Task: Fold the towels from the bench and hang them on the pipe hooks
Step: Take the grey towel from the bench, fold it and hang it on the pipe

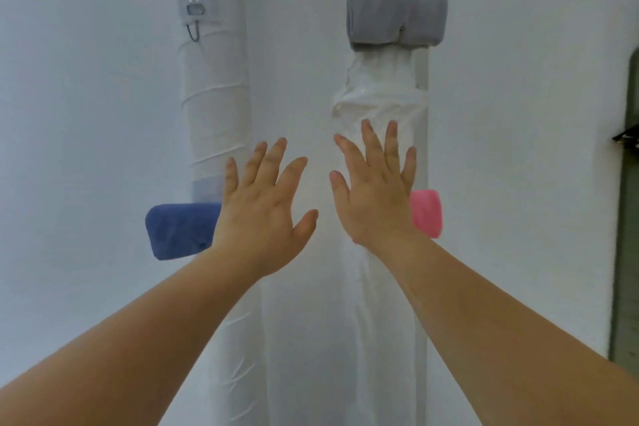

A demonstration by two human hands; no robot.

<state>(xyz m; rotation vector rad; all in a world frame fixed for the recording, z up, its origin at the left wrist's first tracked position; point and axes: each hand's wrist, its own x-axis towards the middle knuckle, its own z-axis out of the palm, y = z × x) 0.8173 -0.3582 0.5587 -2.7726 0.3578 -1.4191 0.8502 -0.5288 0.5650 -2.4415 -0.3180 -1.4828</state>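
Observation:
Two white wrapped pipes stand upright against the wall, the left pipe and the right pipe. A folded grey towel hangs high on the right pipe. A folded blue towel hangs low on the left pipe, partly behind my left hand. A folded pink towel hangs low on the right pipe, mostly hidden by my right hand. Both hands are raised in front of the pipes, palms away, fingers spread, holding nothing. A bare metal hook sits high on the left pipe.
A plain white wall fills the background. At the right edge is a dark green door frame with a black object sticking out of it. The bench is out of view.

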